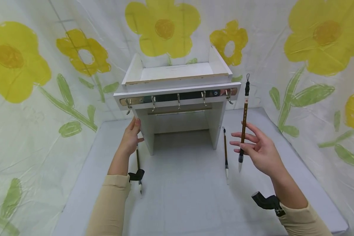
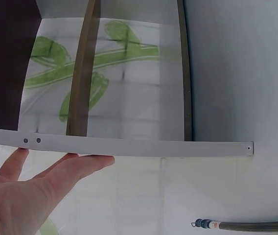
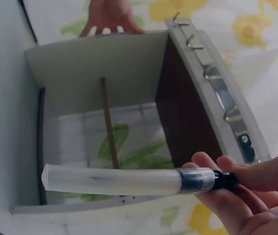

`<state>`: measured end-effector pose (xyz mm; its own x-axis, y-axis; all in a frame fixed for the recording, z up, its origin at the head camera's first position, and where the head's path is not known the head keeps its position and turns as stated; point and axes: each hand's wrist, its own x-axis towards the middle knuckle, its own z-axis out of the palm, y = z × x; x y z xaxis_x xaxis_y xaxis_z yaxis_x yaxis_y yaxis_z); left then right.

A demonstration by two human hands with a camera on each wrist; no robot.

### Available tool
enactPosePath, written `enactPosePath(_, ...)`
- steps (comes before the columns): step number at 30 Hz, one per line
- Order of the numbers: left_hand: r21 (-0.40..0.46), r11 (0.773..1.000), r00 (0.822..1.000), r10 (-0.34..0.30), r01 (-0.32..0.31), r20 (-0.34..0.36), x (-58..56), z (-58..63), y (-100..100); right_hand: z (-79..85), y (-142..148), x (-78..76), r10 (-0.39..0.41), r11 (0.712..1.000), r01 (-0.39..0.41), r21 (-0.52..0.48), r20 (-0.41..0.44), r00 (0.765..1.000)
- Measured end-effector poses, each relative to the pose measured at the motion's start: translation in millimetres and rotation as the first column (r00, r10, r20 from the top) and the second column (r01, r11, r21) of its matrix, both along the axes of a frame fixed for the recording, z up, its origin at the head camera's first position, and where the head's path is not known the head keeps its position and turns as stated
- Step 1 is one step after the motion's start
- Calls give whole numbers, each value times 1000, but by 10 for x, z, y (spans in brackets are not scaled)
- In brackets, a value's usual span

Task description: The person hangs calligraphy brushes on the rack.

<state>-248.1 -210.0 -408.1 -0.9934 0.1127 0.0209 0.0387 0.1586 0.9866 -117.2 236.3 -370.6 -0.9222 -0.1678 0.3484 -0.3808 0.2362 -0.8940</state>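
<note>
A white shelf rack [image 1: 177, 87] with a row of metal hooks [image 1: 178, 101] along its front stands at the table's far side. My left hand [image 1: 130, 136] rests against the rack's left side panel, its fingers extended along the panel in the left wrist view. Off to the right, my right hand [image 1: 261, 150] pinches a calligraphy brush [image 1: 245, 121] near its lower end. That brush is upright, hanging loop at the top and a clear cap over its tip [image 3: 114, 180].
A second brush [image 1: 225, 147] lies on the table [image 1: 183, 196] by the rack's right panel. Another brush [image 1: 138, 160] lies on the left, partly behind my left wrist. A flower-printed curtain [image 1: 106, 32] surrounds the table.
</note>
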Motion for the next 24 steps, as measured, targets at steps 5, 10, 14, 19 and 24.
enactPosePath(5, 7, 1000, 1000, 0, 0, 4, -7, -5, -22, -7, -81, -1, 58, 998, -59, -9, -15, 998)
enactPosePath(10, 11, 1000, 1000, -8, 8, 0, 8, 5, -17, -18, -164, 0, 99, 995, -99, -11, 7, 995)
enactPosePath(14, 15, 1000, 1000, -14, 15, -4, 2, 1, -10, -37, -223, 11, 117, 993, -116, -19, 27, 993)
enactPosePath(19, 12, 1000, 1000, -11, 11, -10, -1, -3, -9, -66, -287, 6, 144, 988, -142, -54, 42, 989)
enactPosePath(24, 12, 1000, 1000, -14, 13, 4, -3, -11, -22, -116, -361, 19, 185, 982, -182, -57, 42, 982)
